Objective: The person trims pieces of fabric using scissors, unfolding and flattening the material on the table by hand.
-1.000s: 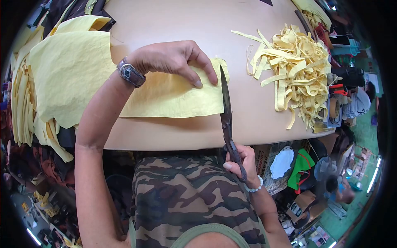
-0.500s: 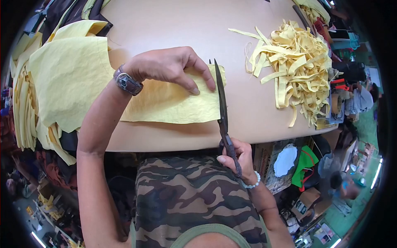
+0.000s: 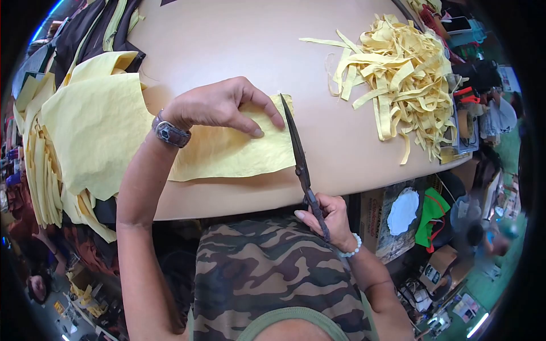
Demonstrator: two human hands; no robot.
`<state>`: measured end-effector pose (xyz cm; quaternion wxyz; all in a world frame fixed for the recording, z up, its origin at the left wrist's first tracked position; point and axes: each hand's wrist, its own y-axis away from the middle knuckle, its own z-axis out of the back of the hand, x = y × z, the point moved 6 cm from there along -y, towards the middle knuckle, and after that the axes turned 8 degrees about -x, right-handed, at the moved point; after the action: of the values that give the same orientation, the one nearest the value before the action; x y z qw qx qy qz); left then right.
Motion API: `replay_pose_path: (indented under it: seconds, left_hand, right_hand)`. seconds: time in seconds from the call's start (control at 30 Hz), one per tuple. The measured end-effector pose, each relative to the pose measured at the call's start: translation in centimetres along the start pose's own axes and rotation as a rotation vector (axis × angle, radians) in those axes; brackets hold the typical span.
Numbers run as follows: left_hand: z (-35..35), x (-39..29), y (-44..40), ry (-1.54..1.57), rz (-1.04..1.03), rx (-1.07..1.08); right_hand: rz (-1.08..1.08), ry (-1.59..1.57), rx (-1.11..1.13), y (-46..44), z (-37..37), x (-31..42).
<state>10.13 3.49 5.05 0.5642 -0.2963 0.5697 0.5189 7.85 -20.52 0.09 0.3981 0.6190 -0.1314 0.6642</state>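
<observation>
Sideways print on a carton (image 3: 372, 213) below the table (image 3: 216, 45); I can't read it. Right hand (image 3: 333, 220) grasping dark scissors (image 3: 301, 166) along the yellow cloth's (image 3: 244, 156) right edge. Left hand (image 3: 219, 105), fingers parted, rests on that cloth, left end hidden by forearm. Tray (image 3: 470, 146) at right, perhaps holding a tape roll (image 3: 464, 123).

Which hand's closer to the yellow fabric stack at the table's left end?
Left. The left hand is just right of the yellow fabric stack; the right hand is farther right, by the front edge of the table, holding scissors.
</observation>
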Motion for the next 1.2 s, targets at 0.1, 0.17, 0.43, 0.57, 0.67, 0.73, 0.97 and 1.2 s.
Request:
replay_pose_path:
  seconds: [0.1, 0.17, 0.43, 0.57, 0.67, 0.73, 0.97, 1.2]
  left_hand:
    - [0.0, 0.2, 0.1, 0.013, 0.030, -0.003]
    - [-0.1, 0.4, 0.1, 0.021, 0.041, 0.005]
    - [0.1, 0.7, 0.5, 0.004, -0.007, -0.025]
    - [0.6, 0.5, 2.6, 0.143, -0.013, -0.088]
    - [-0.3, 2.0, 3.9, 0.188, 0.052, -0.060]
    - [-1.4, 2.7, 4.1, 0.153, 0.086, -0.004]
    - [-5.0, 2.2, 3.3, -0.133, -0.030, -0.138]
    - [-4.4, -1.0, 9.6, -0.839, -0.250, -1.123]
  right_hand:
    - [0.042, -0.009, -0.001, -0.1, 0.0, 0.2]
    - [0.053, 0.005, 0.010, -0.1, 0.0, 0.4]
    - [0.082, 0.096, -0.057, -0.6, 0.3, 1.2]
    - [0.084, 0.257, -0.193, -5.0, 3.4, 5.0]
    - [0.150, 0.375, -0.263, -11.3, 5.1, 8.8]
    - [0.276, 0.656, -0.297, -15.9, 5.3, 10.3]
    - [0.664, 0.681, -0.333, -23.4, 1.6, 12.1]
    - [0.955, 0.971, 0.165, -10.1, -3.7, 7.2]
